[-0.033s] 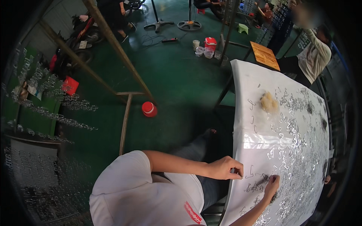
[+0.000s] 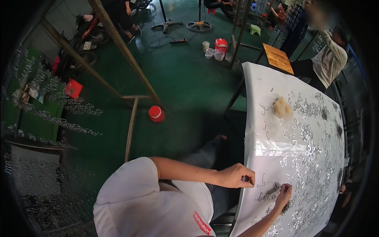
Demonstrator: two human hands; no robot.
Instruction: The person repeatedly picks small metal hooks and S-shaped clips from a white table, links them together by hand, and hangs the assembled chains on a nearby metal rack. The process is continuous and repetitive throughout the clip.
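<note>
A white-covered table [image 2: 258, 85] on my right is strewn with small bent wire hooks [image 2: 312, 158], some shiny, others dark. My left hand [image 2: 238, 176] hangs at the table's near edge, its thumb and fingers pinched together. Whatever it may hold is too small to name. Over the table, my right hand [image 2: 283, 195] is also closed in a pinch, right beside a few dark hooks [image 2: 268, 193]. Its fingertips hide what is between them. Farther up the cover lies a yellowish lump in clear plastic [image 2: 282, 108], with a few single hooks to its left.
A red and white jug [image 2: 156, 113] stands on the green floor near a metal frame [image 2: 131, 130]. Strings of hooks [image 2: 75, 126] hang at the left. Past the table are a wooden board [image 2: 277, 58], a red cooler [image 2: 220, 45] and a seated person [image 2: 329, 59].
My right hand has shifted very slightly to the left over the table. My left hand stays in the same place.
</note>
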